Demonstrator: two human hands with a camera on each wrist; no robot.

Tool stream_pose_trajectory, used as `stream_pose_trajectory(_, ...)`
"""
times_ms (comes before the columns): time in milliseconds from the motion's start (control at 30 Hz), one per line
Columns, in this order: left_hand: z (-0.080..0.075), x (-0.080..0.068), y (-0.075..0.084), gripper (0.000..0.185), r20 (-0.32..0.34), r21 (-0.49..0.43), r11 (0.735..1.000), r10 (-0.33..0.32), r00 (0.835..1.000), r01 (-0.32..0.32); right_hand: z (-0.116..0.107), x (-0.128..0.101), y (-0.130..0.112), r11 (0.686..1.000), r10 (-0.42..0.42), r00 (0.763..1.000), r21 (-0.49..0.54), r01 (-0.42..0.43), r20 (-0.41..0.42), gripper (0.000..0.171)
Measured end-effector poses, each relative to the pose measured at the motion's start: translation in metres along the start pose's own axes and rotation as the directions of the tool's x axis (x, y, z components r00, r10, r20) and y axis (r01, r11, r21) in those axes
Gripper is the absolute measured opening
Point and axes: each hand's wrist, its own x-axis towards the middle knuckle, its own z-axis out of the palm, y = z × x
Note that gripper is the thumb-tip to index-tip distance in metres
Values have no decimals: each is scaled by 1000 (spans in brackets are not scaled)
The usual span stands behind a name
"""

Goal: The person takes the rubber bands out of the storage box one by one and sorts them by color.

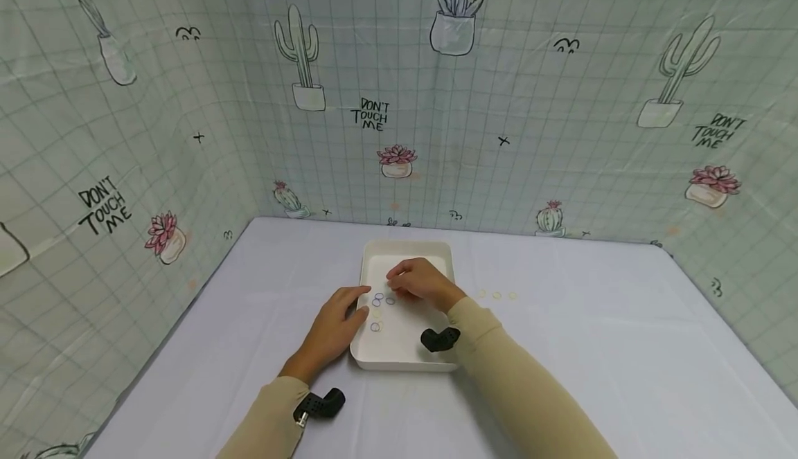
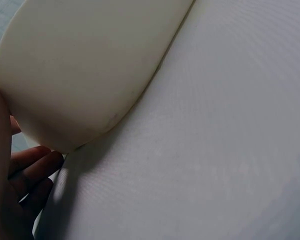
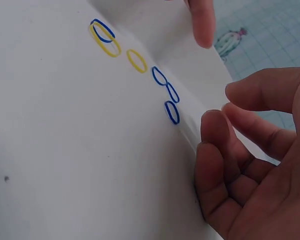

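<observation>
A shallow white tray (image 1: pixel 408 361) lies on the table. My left hand (image 1: pixel 333 327) holds its left side: thumb and index finger lie over the rim, while the other fingers (image 2: pixel 37 172) curl against the outer wall in the left wrist view. Inside, along the left edge, lie several thin rings: three blue rings (image 3: pixel 178 117), a yellow ring (image 3: pixel 130 57), and a blue and a yellow ring (image 3: pixel 107 51) overlapping. Over the tray hovers my right hand (image 1: pixel 424 282), its fingers loosely bent. A gap separates thumb and index finger in the right wrist view, with nothing seen between them.
Right of the tray, a row of three pale yellow rings (image 1: pixel 497 295) lies on the white table (image 1: pixel 592 334). A grid-patterned cloth (image 1: pixel 474 113) with cactus drawings hangs behind and at the sides. Each wrist carries a black camera (image 1: pixel 440 339).
</observation>
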Motion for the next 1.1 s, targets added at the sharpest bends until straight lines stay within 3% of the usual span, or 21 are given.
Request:
stream_pose_trajectory(267,1,-1,-1,41,16,1,999,-34,999,34,9,0,0,992,-13,1000,-122,16,29,20)
stream_pose_trajectory(433,1,1,-2,41,7,-6,1000,-9,1000,9,10,-3,1,984,-64,994,-162,77,84,18)
stream_pose_trajectory(633,0,1,-1,40,8,8,1000,-8,1000,8,14,-6,0,955,-123,978,-249,163,169,16)
stream_pose_trajectory(1100,-1,1,-1,41,7,2,1000,-8,1000,8,21,-4,-3,892,-172,967,-386,234,189,13)
